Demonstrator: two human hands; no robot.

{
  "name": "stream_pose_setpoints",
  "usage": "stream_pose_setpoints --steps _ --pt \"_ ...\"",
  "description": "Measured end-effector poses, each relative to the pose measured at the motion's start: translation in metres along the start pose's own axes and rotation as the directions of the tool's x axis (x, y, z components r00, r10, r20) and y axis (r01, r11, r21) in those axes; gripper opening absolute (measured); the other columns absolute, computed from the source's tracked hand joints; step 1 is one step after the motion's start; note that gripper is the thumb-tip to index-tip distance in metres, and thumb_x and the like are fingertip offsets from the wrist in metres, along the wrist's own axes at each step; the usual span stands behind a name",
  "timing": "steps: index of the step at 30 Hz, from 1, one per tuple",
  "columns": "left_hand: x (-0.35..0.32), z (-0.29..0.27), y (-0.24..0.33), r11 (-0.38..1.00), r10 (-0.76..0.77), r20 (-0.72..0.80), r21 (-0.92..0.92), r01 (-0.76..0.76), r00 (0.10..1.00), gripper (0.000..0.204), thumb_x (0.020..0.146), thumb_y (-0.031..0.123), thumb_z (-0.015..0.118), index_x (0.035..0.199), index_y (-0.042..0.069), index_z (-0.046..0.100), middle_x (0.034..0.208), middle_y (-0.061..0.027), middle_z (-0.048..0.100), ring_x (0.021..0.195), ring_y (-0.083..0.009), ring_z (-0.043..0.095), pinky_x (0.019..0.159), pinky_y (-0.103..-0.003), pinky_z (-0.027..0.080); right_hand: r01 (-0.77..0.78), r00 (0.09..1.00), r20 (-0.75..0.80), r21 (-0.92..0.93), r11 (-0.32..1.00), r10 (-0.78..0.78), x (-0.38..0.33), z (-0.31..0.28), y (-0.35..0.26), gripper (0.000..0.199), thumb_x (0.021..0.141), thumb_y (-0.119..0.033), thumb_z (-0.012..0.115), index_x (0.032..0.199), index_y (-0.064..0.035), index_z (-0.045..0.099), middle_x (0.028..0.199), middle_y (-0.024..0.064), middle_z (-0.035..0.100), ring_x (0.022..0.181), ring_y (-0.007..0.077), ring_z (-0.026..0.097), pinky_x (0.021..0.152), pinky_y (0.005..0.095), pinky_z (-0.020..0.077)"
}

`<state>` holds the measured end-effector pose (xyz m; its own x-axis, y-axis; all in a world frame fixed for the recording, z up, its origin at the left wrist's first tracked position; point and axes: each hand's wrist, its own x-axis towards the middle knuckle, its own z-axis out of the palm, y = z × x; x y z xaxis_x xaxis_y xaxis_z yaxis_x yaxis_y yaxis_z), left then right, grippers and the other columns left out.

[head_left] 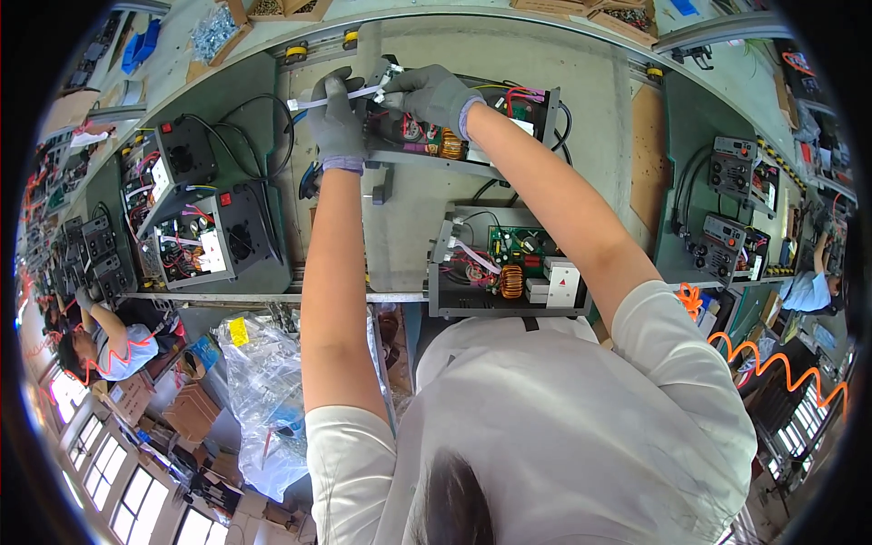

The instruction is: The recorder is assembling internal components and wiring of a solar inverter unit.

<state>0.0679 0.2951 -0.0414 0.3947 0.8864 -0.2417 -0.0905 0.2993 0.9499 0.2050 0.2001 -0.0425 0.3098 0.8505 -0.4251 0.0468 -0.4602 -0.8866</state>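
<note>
Both my hands wear grey gloves and meet over the left end of an open machine chassis (536,113) at the far side of the bench. A pale flat cable (356,95) with white end connectors runs between them. My left hand (336,118) is closed on the cable, one connector sticking out to its left. With bent fingers my right hand (427,95) grips the cable's other end near a white connector. Inside the chassis show a copper coil (451,143), green circuit board and red wires. The fingertips partly hide the chassis's left end.
Nearer me sits a second open chassis (509,263) with a coil and board. More units (195,236) with black cables stand on the left, others (727,245) on the right. Orange coiled hoses (781,372) hang at right. Clear plastic wrapping (263,391) lies at lower left. A co-worker (118,350) is at far left.
</note>
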Motion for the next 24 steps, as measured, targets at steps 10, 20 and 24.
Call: stream_pose_setpoints --steps 10,20,24 --pt "0.0 -0.001 -0.003 0.994 0.088 -0.005 0.073 -0.087 0.996 0.035 0.104 0.031 0.049 0.113 0.003 0.067 0.093 -0.0095 0.072 0.082 -0.0156 0.065 0.07 -0.028 0.051 -0.098 0.969 -0.237 -0.614 0.783 -0.065 -0.007 0.017 -0.019 0.022 0.08 -0.038 0.072 0.097 -0.0277 0.08 0.099 0.0054 0.076 0.091 0.0276 0.072 0.084 0.0397 0.0563" --pt "0.002 -0.002 -0.005 0.987 0.11 0.046 0.112 -0.114 0.993 0.036 0.105 0.03 0.048 0.113 0.002 0.067 0.089 -0.0085 0.07 0.077 -0.0135 0.062 0.066 -0.026 0.048 -0.089 0.964 -0.248 -0.641 0.762 -0.096 -0.002 0.022 -0.021 0.022 0.079 -0.037 0.07 0.094 -0.0235 0.08 0.093 0.0089 0.075 0.09 0.0298 0.072 0.083 0.0408 0.0569" --pt "0.001 -0.002 -0.006 0.986 0.114 0.06 0.117 -0.12 0.992 0.035 0.104 0.029 0.047 0.113 0.002 0.067 0.087 -0.0076 0.069 0.076 -0.013 0.061 0.067 -0.026 0.047 -0.106 0.972 -0.234 -0.477 0.872 -0.01 -0.002 0.015 -0.017 0.026 0.077 -0.039 0.072 0.095 -0.0223 0.081 0.095 0.0089 0.076 0.091 0.0305 0.072 0.083 0.0406 0.0568"
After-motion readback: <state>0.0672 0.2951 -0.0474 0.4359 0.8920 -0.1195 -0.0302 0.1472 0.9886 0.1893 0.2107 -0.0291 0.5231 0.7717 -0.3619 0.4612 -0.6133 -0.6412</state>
